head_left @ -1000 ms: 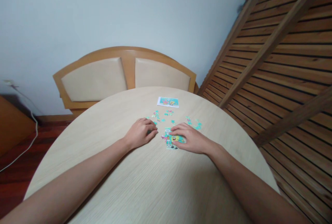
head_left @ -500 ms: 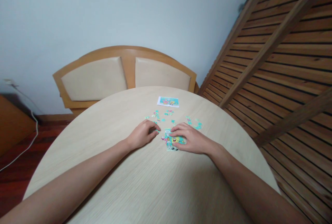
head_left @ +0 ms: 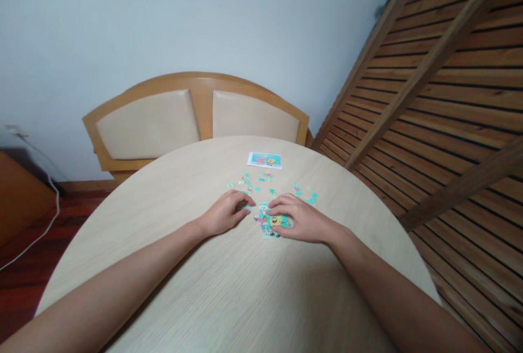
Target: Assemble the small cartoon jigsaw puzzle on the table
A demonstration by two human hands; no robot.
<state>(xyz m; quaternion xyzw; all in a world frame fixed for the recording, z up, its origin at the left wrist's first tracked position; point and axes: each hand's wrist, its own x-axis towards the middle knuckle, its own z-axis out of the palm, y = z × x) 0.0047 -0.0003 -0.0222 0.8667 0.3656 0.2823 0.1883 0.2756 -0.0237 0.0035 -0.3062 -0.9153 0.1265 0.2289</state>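
Beyond the pale round worktop (head_left: 196, 298), an arched wooden frame (head_left: 201, 103) with two cream panels (head_left: 149, 124) stands before a bluish-white wall (head_left: 196, 15). Slatted woodwork (head_left: 469, 97) slants at right (dark gaps between its boards). At left, a white cord (head_left: 57, 206) trails over reddish flooring (head_left: 28, 301).

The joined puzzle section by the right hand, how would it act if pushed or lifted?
The joined puzzle section lies flat on the tabletop, so it would probably slide rather than roll or tip. It looks thin and small beside the right hand, so likely light. With loose pieces nearby, it may split at its joints if lifted by one edge.
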